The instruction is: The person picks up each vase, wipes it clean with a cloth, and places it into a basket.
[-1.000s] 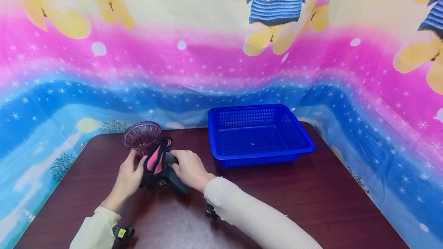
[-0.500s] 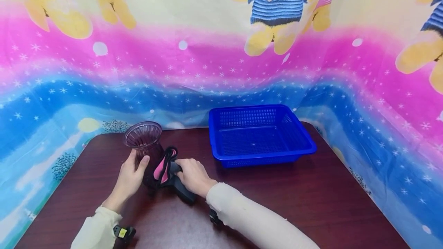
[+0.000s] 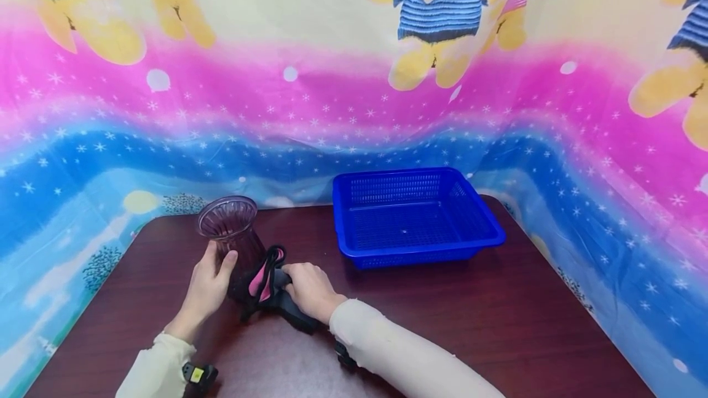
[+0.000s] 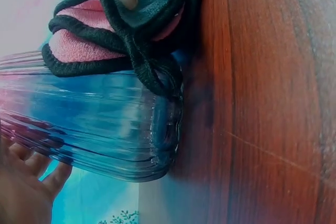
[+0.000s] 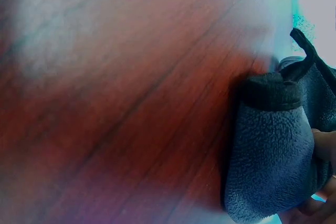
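A purple ribbed glass vase (image 3: 246, 250) with a flared rim stands near the table's left side, its base (image 4: 165, 140) right at the tabletop in the left wrist view. My left hand (image 3: 206, 287) holds it from the left, thumb and fingers round the body below the neck. On the vase's right side, my right hand (image 3: 312, 290) pinches a folded cleaning cloth (image 3: 259, 285), grey and pink with black edging. The cloth (image 4: 86, 45) lies against the lower glass and hides part of it. Its grey folds (image 5: 270, 156) hang down by the table in the right wrist view.
A blue plastic basket (image 3: 415, 255) with perforated walls stands at the back right of the dark red-brown table (image 3: 498, 324). A patterned curtain (image 3: 332, 103) closes off the back and sides.
My right hand and the cloth have moved down and slightly right, toward the base of the vase, baring more of its body. The left hand keeps its hold on the vase.
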### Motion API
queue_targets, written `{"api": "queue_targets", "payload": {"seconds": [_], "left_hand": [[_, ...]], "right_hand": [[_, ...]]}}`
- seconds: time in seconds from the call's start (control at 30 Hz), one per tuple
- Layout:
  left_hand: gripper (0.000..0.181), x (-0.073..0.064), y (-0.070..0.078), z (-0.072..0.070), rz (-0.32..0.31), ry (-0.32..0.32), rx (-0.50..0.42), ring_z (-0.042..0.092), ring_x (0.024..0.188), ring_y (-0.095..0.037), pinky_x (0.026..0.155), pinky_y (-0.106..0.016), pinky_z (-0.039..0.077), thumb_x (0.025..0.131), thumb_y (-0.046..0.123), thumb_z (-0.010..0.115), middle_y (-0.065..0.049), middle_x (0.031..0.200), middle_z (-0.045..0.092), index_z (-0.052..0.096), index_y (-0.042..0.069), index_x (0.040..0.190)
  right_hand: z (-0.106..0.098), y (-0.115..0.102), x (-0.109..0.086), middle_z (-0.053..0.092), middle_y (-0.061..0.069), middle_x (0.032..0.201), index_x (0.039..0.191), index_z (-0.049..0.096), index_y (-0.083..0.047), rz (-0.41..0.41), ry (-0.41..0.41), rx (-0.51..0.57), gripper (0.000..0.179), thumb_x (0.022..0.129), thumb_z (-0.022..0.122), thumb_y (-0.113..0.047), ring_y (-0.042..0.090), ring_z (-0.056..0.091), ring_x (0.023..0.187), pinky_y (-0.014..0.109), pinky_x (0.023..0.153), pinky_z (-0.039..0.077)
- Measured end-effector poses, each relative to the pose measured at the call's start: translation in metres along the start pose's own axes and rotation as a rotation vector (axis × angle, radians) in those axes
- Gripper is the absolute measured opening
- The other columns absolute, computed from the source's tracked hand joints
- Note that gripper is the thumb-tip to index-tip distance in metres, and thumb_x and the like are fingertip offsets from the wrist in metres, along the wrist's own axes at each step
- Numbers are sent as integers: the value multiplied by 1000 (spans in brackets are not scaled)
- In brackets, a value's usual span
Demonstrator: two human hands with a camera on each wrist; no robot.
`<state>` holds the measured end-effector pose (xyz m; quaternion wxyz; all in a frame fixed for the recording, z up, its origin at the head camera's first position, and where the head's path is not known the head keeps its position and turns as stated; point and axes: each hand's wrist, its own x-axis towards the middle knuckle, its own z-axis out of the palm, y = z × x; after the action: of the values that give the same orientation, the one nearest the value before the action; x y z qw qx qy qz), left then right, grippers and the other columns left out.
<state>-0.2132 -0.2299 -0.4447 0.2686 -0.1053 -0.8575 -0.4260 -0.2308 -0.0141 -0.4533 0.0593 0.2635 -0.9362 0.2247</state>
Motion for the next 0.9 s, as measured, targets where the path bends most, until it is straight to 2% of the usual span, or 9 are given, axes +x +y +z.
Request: {"api": "queue_targets", "payload": {"seconds": [0.03,0.1,0.17,0.23,0.43,0.63,0.77,0.9], "left_hand": [[35,0,0,1,2,8,2,60,113,3,90,3,31,103,13,54,-30,117,68,49,-4,133],[33,0,0,1,3,22,9,61,104,-4,88,-3,35,102,12,55,-26,109,69,48,-3,131],[32,0,-1,2,10,30,0,51,98,10,86,-6,36,102,10,55,-22,100,67,47,-2,131],[34,0,0,3,14,29,-20,46,95,14,85,-8,36,102,9,54,-19,97,65,44,-2,133],[42,-1,-1,3,-31,-15,-82,43,108,24,93,4,30,105,12,51,-27,122,64,33,-1,139],[54,-1,-2,1,-101,-46,-78,42,109,22,92,5,32,101,16,60,-24,131,58,32,0,145],[61,1,0,0,-151,-32,-31,51,106,9,86,3,37,96,21,69,-20,131,58,37,3,145],[61,3,4,-1,-174,3,30,65,105,-21,78,1,38,91,26,76,-22,122,65,45,3,138]], "right_hand": [[1,0,0,72,-7,82,88,71,-23,0,-2,-2,8,88,73,-16,9,65,75,27,60,49],[1,0,0,72,-7,82,87,71,-23,-2,-3,-5,8,87,74,-16,10,66,75,27,60,49],[2,0,0,71,-8,80,85,70,-24,-1,-3,-5,8,87,74,-17,9,65,74,27,59,48],[1,-1,0,70,-8,79,84,69,-24,1,-2,-5,9,86,74,-17,9,65,73,27,59,48],[1,-2,0,66,-8,74,82,67,-23,5,-8,2,12,87,74,-16,9,61,69,27,57,46],[1,-2,-1,63,-9,71,81,66,-24,5,-15,9,12,88,73,-16,9,60,67,26,56,45],[0,-1,0,65,-8,73,85,69,-23,10,-15,8,9,88,73,-16,9,60,69,26,57,46],[0,0,1,66,-8,75,86,70,-23,11,-17,7,8,88,73,-16,8,59,69,26,58,45]]}}
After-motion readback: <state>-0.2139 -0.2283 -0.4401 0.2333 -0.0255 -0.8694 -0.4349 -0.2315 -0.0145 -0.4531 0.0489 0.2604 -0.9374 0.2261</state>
